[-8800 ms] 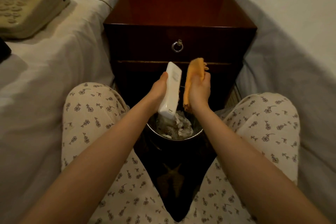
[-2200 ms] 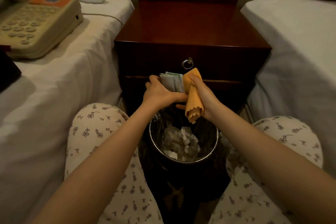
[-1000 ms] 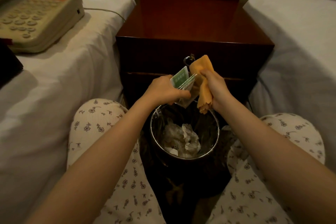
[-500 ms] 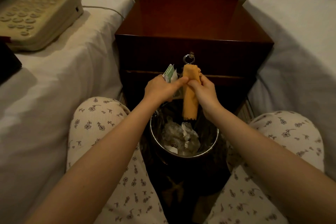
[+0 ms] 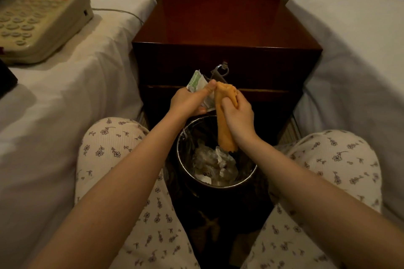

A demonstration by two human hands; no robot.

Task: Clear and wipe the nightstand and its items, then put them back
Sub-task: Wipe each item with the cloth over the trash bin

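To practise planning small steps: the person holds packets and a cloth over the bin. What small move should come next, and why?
Probably wipe the cloth down the packets. The left hand grips the packets, the right hand grips the cloth right beside them, both above the bin, so dust would fall in.

Bare forearms; cream ribbed trousers [image 5: 122, 150] printed with small dark flowers.
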